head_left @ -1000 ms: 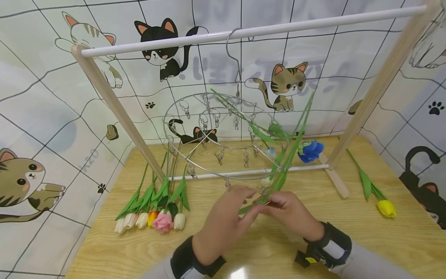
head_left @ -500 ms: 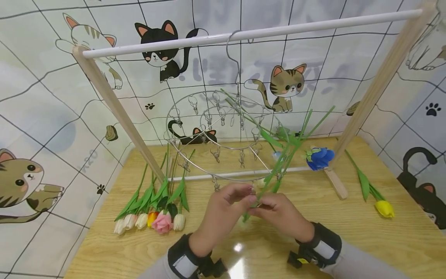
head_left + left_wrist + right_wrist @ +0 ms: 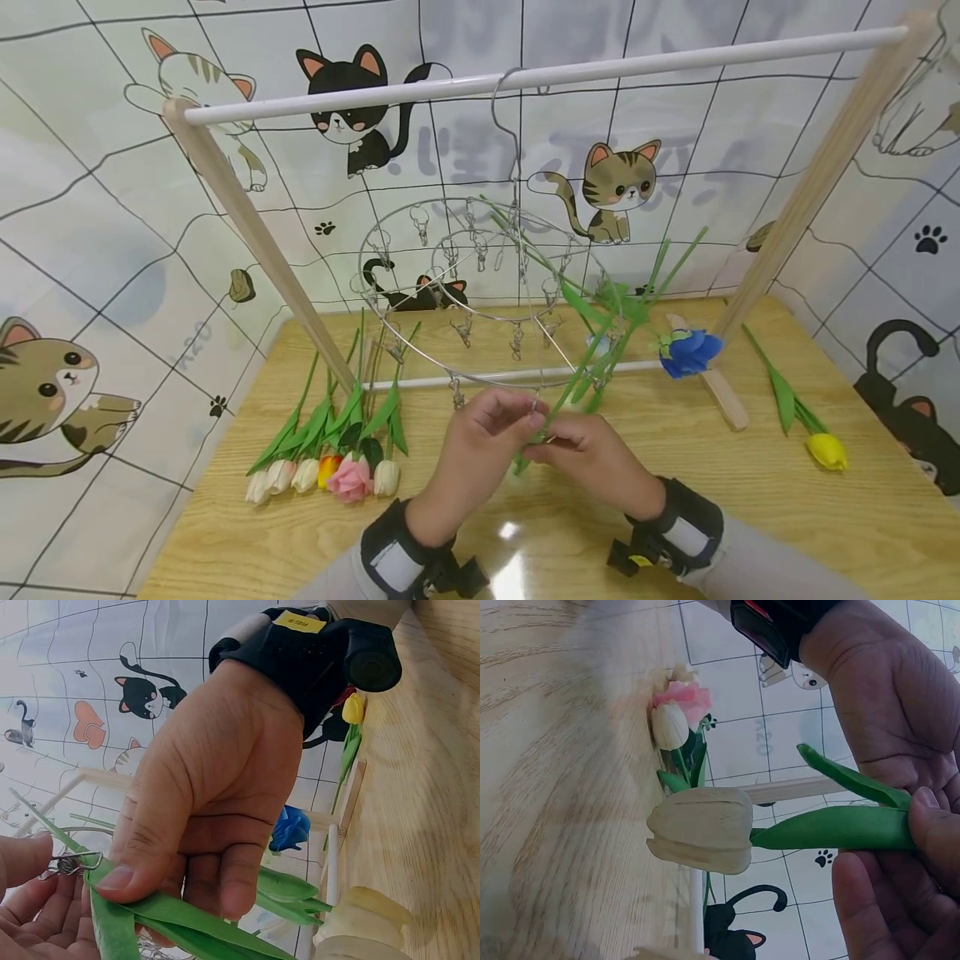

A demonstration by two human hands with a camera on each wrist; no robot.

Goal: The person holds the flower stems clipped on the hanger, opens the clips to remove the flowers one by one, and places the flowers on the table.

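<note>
My left hand [image 3: 472, 442] pinches a small metal clip [image 3: 69, 864] between thumb and fingers, below the front of a round wire clip hanger [image 3: 450, 370]. My right hand [image 3: 600, 458] pinches the green leaves and stem of a white tulip [image 3: 701, 829], its bloom pointing down over the table. In the left wrist view the clip's wire end overlaps the stem right beside the right thumb. Both hands nearly meet, and in the head view they hide most of the bloom. A blue flower [image 3: 690, 353] hangs head down at the hanger's right side, among other green stems.
A wooden stand with a white top bar [image 3: 420, 87] carries the hanger, which bears several other clips. Several tulips and a pink rose [image 3: 349, 481] lie on the table at left. A yellow tulip [image 3: 827, 451] lies at right. A cat-print backdrop stands behind.
Both hands have moved slightly left with the tulip stem. The left hand now pinches a clip near it. The hanger has turned a little, and the blue flower has shifted right and down.
</note>
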